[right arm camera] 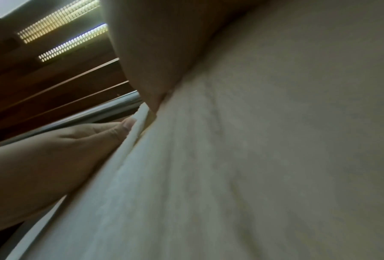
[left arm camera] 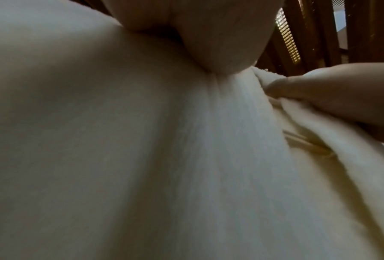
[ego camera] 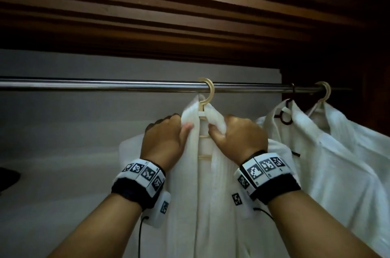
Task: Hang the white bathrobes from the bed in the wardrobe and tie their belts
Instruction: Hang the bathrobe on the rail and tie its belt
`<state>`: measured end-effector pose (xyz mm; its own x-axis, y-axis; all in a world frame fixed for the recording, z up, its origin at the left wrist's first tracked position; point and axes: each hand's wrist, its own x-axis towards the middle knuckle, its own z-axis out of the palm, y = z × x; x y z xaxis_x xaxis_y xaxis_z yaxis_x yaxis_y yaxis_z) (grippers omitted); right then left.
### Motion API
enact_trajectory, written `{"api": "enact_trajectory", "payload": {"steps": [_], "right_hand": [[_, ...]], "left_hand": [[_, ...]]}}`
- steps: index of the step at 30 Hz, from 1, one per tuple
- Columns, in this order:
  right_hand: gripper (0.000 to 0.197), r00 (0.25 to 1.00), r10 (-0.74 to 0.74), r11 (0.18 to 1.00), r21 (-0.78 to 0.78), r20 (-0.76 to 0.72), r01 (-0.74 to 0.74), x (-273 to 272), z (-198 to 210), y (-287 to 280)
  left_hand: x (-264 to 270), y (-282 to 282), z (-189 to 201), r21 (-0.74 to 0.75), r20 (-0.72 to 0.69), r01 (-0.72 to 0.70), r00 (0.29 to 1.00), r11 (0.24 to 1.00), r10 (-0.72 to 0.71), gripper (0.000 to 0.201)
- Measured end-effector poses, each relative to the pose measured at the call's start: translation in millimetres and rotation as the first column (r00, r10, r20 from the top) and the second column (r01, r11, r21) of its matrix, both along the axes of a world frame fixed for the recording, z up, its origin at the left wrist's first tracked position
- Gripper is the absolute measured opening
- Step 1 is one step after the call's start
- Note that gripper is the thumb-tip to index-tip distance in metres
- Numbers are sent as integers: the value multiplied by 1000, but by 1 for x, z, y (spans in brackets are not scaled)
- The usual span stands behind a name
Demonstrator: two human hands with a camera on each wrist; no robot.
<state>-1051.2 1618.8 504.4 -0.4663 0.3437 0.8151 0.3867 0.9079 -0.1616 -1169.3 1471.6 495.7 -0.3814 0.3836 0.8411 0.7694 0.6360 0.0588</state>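
A white bathrobe point(ego camera: 213, 194) hangs on a pale wooden hanger point(ego camera: 205, 97) hooked over the steel rail point(ego camera: 105, 84) in the wardrobe. My left hand point(ego camera: 166, 137) grips the left edge of its collar just under the hook. My right hand point(ego camera: 236, 137) grips the right collar edge, cloth bunched in the fingers. In the left wrist view the robe point(left arm camera: 142, 140) fills the frame and the other hand point(left arm camera: 333, 95) holds a fold. The right wrist view shows the robe cloth point(right arm camera: 253, 158) and a thumb point(right arm camera: 111, 130) on its edge. No belt shows.
A second white robe point(ego camera: 329, 152) hangs at the right on another pale hanger point(ego camera: 324, 93), with a dark ringed hanger point(ego camera: 286, 117) beside it. Dark wooden slats point(ego camera: 190, 4) form the ceiling above. The rail stretch to the left carries nothing.
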Motion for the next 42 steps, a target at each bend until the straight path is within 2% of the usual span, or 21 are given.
{"api": "enact_trajectory", "payload": {"steps": [3, 8, 11, 13, 15, 17, 18, 21, 22, 24, 26, 27, 28, 30, 32, 34, 36, 38, 40, 42], "right_hand": [[42, 998, 56, 998, -17, -23, -56, -1, 0, 2], [44, 995, 93, 995, -37, -33, -94, -3, 1, 7], [46, 990, 115, 993, -5, -76, -116, -10, -9, 9], [56, 987, 97, 995, 51, -130, -92, -15, -26, 12], [81, 989, 44, 997, 74, -144, -34, -14, -49, 16], [101, 996, 26, 997, 79, -90, -19, -7, -81, 18], [105, 999, 35, 995, 89, -26, -32, -3, -104, 19], [98, 964, 141, 986, 53, 227, -157, 10, -194, 15], [94, 931, 173, 983, 7, 322, -185, 13, -228, 13], [85, 813, 236, 972, -123, 533, -201, 22, -289, 10], [75, 683, 310, 947, -274, 662, -165, 33, -337, 10], [70, 666, 348, 928, -345, 660, -142, 41, -353, 10], [63, 697, 388, 898, -418, 603, -138, 52, -362, 9], [44, 824, 422, 841, -503, 379, -200, 77, -366, 6], [22, 929, 355, 841, -468, 101, -271, 102, -361, -1], [12, 955, 249, 824, -483, -160, -295, 127, -354, -11], [22, 951, 129, 813, -518, -282, -264, 148, -349, -21], [30, 937, 42, 846, -487, -348, -218, 165, -340, -27], [40, 923, 26, 918, -357, -383, -174, 176, -316, -27], [51, 921, 47, 974, -187, -387, -128, 180, -278, -21]], "left_hand": [[-1, 0, -11, 51, -77, -74, 994, 996, 78, 38], [-9, -12, -25, 101, -190, -126, 971, 987, 143, 46], [-11, -19, -31, 121, -202, -173, 960, 977, 195, 49], [-13, -21, -40, 136, -207, -183, 956, 974, 209, 54], [-16, -22, -52, 147, -205, -166, 959, 975, 194, 66], [-17, -23, -75, 142, -124, -106, 985, 984, 124, 85], [-16, -22, -92, 143, -65, -44, 996, 989, 53, 93], [-5, -22, -182, 103, 141, 144, 977, 984, -158, 104], [-2, -23, -219, 68, 265, 204, 940, 977, -215, 102], [5, -33, -290, 5, 583, 311, 771, 950, -255, 96], [11, -45, -348, -40, 757, 388, 613, 921, -225, 87], [14, -50, -370, -41, 797, 401, 566, 915, -212, 82], [19, -52, -384, -30, 815, 400, 541, 916, -210, 75], [31, -54, -392, -4, 802, 406, 547, 914, -239, 49], [45, -50, -385, 47, 771, 429, 558, 902, -306, 21], [64, -42, -370, 114, 744, 528, 516, 842, -424, 17], [87, -32, -353, 162, 703, 653, 450, 740, -551, 14], [108, -23, -336, 231, 611, 704, 432, 671, -664, 9], [121, -14, -312, 325, 486, 699, 455, 637, -746, 11], [120, 0, -278, 367, 334, 684, 535, 630, -776, 28]]}}
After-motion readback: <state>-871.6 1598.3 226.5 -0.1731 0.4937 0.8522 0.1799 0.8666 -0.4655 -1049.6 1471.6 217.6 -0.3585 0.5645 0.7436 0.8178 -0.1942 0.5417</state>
